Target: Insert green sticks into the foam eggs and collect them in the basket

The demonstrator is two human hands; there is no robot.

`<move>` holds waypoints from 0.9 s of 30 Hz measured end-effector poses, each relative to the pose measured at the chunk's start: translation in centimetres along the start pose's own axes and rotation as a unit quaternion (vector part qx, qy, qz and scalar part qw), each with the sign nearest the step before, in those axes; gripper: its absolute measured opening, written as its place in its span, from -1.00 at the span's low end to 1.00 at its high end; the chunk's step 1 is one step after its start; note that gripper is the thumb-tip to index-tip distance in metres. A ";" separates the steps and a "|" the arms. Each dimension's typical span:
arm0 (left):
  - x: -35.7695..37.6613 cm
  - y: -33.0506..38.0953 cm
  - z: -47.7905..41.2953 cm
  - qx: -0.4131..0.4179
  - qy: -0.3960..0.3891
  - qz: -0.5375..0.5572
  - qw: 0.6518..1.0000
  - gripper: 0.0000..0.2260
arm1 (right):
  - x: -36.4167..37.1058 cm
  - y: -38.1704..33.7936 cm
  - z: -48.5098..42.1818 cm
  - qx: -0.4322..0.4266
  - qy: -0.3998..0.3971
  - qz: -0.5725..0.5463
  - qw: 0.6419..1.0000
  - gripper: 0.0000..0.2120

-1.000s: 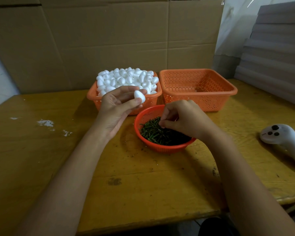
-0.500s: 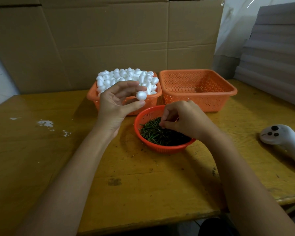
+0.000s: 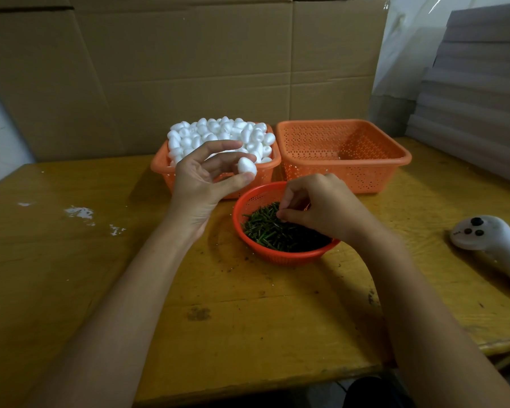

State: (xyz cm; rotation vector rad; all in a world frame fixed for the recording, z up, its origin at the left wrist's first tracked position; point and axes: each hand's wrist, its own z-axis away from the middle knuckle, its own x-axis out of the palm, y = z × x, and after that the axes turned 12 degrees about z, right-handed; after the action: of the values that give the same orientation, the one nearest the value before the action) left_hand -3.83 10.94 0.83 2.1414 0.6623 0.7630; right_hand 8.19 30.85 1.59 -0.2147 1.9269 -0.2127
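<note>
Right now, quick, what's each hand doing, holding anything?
Left hand: closed on one foam egg, pinched between thumb and fingertips.
Right hand: fingers pinched in the green sticks; whether one is gripped cannot be told.

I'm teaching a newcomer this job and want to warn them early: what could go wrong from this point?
The left hand holds one foam egg only at its fingertips, so it might slip or dent when a stick is pushed in. The right hand is pinching in a tangled pile of green sticks and may lift several at once. The round bowl looks light and could shift or tip.
</note>
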 end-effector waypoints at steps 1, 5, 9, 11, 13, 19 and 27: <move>0.0 0.0 0.0 -0.003 0.003 0.000 1.000 -0.59 | 0.0 0.0 0.0 0.000 -0.001 0.002 1.000 -0.89; 0.1 0.1 0.1 -0.014 0.011 0.011 1.000 -0.62 | 0.0 -0.1 0.0 0.000 -0.001 0.007 1.000 -0.88; 0.1 0.2 0.2 -0.023 0.019 0.012 0.999 -0.67 | 0.0 -0.2 0.0 -0.001 -0.003 0.008 1.000 -0.88; 0.1 0.2 0.2 -0.025 0.019 0.012 0.999 -0.69 | -0.1 -0.2 0.0 -0.002 -0.006 0.009 1.000 -0.88; 0.1 0.2 0.1 -0.028 0.019 0.016 0.999 -0.70 | -0.1 -0.1 0.0 -0.001 -0.007 0.010 1.000 -0.88; -0.1 0.0 0.1 -0.054 0.020 0.045 0.997 -0.76 | -0.1 -0.2 0.0 -0.010 -0.002 0.011 1.000 -0.90; -0.1 0.3 0.1 -0.070 0.008 0.074 0.995 -0.84 | -0.1 -0.3 0.1 -0.018 0.021 -0.004 1.000 -0.87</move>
State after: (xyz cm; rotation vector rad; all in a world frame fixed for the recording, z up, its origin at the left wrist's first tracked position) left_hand -3.78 10.68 1.01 2.0738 0.4483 0.8813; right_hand 8.35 30.63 1.73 -0.2427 1.9720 -0.1897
